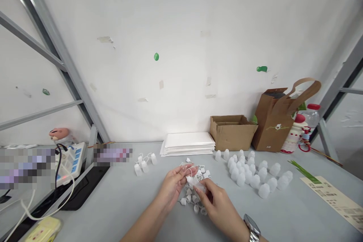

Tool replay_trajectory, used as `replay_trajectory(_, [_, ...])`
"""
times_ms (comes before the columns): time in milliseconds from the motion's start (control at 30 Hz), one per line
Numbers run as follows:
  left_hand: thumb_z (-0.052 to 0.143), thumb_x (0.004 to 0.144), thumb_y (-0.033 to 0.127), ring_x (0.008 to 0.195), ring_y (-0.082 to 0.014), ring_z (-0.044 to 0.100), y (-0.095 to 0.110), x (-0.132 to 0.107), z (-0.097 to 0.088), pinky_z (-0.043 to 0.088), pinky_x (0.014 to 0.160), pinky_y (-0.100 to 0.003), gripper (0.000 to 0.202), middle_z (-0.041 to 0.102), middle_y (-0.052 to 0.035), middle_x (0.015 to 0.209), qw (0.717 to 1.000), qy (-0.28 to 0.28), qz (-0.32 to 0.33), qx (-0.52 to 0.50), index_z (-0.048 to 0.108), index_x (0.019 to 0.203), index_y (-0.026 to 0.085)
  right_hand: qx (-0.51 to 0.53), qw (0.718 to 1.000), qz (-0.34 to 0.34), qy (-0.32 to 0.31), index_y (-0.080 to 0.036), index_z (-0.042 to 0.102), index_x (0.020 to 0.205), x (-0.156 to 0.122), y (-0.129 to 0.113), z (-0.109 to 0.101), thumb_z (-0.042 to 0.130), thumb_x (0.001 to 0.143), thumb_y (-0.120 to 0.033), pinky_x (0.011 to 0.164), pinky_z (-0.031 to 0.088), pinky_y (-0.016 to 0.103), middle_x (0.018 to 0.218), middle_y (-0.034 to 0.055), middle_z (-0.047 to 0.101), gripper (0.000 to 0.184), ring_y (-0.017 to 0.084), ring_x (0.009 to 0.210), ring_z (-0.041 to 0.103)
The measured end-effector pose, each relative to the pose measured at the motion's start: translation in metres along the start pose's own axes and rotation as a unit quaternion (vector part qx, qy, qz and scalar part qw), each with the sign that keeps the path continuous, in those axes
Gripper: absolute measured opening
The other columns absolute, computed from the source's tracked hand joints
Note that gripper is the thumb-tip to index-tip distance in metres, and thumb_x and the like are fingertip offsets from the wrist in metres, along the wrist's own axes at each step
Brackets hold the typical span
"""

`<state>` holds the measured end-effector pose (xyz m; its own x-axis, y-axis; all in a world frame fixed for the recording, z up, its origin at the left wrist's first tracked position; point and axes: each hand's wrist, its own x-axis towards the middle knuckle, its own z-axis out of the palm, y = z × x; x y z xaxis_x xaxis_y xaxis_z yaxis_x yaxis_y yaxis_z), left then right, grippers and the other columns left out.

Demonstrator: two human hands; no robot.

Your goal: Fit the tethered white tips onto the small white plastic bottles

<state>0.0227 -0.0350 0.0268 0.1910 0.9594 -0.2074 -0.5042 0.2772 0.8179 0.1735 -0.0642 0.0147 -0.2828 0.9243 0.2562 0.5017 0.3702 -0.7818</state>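
My left hand (173, 182) is closed, thumb and fingers pinching a small white cap (189, 179) with a thin looped strap. In my right hand (219, 198), between thumb and index finger, is a small translucent plastic bottle (198, 185). The cap and the bottle's neck meet between my hands; whether the cap is fully seated cannot be made out. Beneath both hands lies a pile of loose white caps (195, 198), partly hidden by my fingers. Several open-topped translucent bottles (248, 174) stand to the right. Several capped bottles with loops (144, 165) sit at the left.
Behind my hands are a stack of white envelopes or sheets (188, 144) and a cardboard box (232, 136). A brown paper bag (270, 124) stands right of it. A printed card (334, 198) lies far right. At left are a power strip (79, 159) and a flat black object (85, 189).
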Motion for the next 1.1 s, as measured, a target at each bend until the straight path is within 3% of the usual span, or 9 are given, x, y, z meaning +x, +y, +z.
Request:
replay_trajectory(200, [0.053, 0.08, 0.028, 0.097, -0.0235, 0.061, 0.0049, 0.0012, -0.0016, 0.042, 0.091, -0.035, 0.03, 0.067, -0.0162, 0.1, 0.999, 0.008, 0.031, -0.028, 0.058, 0.102, 0.009, 0.021, 0.999, 0.024, 0.018, -0.019, 0.053, 0.079, 0.0018, -0.0008, -0.0007, 0.037, 0.087, -0.044, 0.052, 0.036, 0.021, 0.058, -0.0028, 0.052, 0.031, 0.012, 0.053, 0.047])
replay_trajectory(567, [0.059, 0.075, 0.026, 0.097, -0.0235, 0.061, 0.003, -0.0011, -0.0001, 0.04, 0.091, -0.035, 0.035, 0.067, -0.0162, 0.1, 0.999, -0.025, 0.03, -0.002, 0.057, 0.106, 0.01, 0.019, 0.999, 0.023, 0.019, -0.019, 0.053, 0.081, 0.0032, 0.0019, 0.0004, 0.037, 0.087, -0.043, 0.052, 0.036, 0.021, 0.058, -0.0033, 0.051, 0.03, 0.012, 0.053, 0.046])
replay_trajectory(900, [0.064, 0.069, 0.039, 0.098, -0.0271, 0.06, 0.0045, -0.0019, 0.0014, 0.04, 0.089, -0.037, 0.043, 0.07, -0.0137, 0.094, 0.991, -0.013, 0.038, 0.125, 0.061, 0.102, 0.012, 0.011, 1.0, 0.02, 0.014, -0.019, 0.053, 0.083, 0.0005, 0.0024, 0.0, 0.034, 0.088, -0.044, 0.053, 0.037, 0.022, 0.06, -0.0019, 0.054, 0.031, 0.013, 0.054, 0.048])
replay_trajectory(1100, [0.059, 0.072, 0.043, 0.098, -0.027, 0.06, -0.0017, -0.0002, 0.0023, 0.037, 0.092, -0.038, 0.046, 0.069, -0.0152, 0.096, 0.996, -0.022, 0.043, 0.068, 0.061, 0.104, 0.011, 0.023, 0.999, 0.013, 0.025, -0.02, 0.053, 0.084, 0.0017, 0.0034, 0.0012, 0.035, 0.088, -0.042, 0.053, 0.038, 0.022, 0.06, -0.0019, 0.055, 0.029, 0.013, 0.055, 0.048])
